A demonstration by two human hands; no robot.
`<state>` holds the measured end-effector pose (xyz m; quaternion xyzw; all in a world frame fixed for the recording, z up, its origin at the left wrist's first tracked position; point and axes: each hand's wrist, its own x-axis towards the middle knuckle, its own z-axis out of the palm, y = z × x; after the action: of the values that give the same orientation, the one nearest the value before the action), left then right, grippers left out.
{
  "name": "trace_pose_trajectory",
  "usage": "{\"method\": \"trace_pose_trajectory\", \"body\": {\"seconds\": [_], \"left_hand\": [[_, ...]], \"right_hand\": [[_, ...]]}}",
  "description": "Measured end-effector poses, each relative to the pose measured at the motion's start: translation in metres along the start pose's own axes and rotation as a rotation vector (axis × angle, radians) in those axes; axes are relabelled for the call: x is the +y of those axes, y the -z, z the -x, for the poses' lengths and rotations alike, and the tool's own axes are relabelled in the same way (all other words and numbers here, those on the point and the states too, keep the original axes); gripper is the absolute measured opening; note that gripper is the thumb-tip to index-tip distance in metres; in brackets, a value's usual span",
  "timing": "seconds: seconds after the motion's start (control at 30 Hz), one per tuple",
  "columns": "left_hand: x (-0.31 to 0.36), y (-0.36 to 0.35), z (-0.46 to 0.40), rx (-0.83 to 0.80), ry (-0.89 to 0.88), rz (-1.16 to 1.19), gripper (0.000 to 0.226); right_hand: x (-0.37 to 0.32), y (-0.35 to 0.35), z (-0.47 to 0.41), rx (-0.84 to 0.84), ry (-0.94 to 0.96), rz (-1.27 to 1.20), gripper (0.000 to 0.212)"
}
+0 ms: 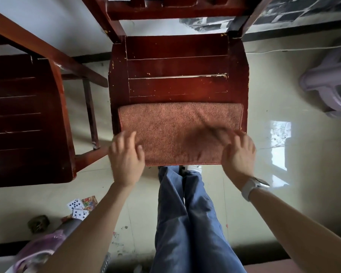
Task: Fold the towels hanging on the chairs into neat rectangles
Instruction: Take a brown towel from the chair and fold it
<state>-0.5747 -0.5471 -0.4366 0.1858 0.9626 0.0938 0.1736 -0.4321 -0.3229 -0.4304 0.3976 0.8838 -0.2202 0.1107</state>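
A rust-brown terry towel, folded into a flat rectangle, lies on the front half of the dark red slatted wooden chair seat. The person's left hand rests on the towel's near left corner, fingers spread and fairly straight. The right hand, with a white watch at the wrist, lies on the near right corner, fingers extended flat; its fingertips are blurred. A second red wooden chair stands just beside, to the left.
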Motion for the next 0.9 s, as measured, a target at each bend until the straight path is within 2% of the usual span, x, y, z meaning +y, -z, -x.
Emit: {"method": "trace_pose_trajectory", "body": {"seconds": [0.1,0.2,0.37,0.53,0.7,0.8,0.9], "left_hand": [[0.024,-0.020,-0.018,-0.090,-0.238,-0.114,0.048],[0.040,-0.042,-0.039,-0.083,-0.321,-0.180,0.056],[0.040,-0.064,-0.054,-0.025,-0.346,-0.229,0.062],[0.020,-0.059,-0.051,0.003,-0.172,-0.231,0.069],[0.000,-0.047,-0.051,-0.037,-0.043,-0.188,0.074],[-0.002,-0.041,-0.046,-0.062,-0.005,-0.173,0.076],[-0.001,-0.041,-0.027,-0.113,-0.092,-0.187,0.075]], "right_hand": [[-0.023,-0.018,-0.023,-0.095,0.373,0.234,0.055],[-0.045,-0.040,-0.045,-0.066,0.502,0.316,0.053],[-0.043,-0.067,-0.063,0.023,0.503,0.278,0.055],[-0.013,-0.058,-0.068,0.076,0.396,0.321,0.055],[0.032,-0.031,-0.078,0.024,0.186,0.284,0.056],[0.046,-0.019,-0.076,-0.023,0.121,0.249,0.060],[0.050,-0.013,-0.056,-0.054,0.141,0.245,0.062]]}}
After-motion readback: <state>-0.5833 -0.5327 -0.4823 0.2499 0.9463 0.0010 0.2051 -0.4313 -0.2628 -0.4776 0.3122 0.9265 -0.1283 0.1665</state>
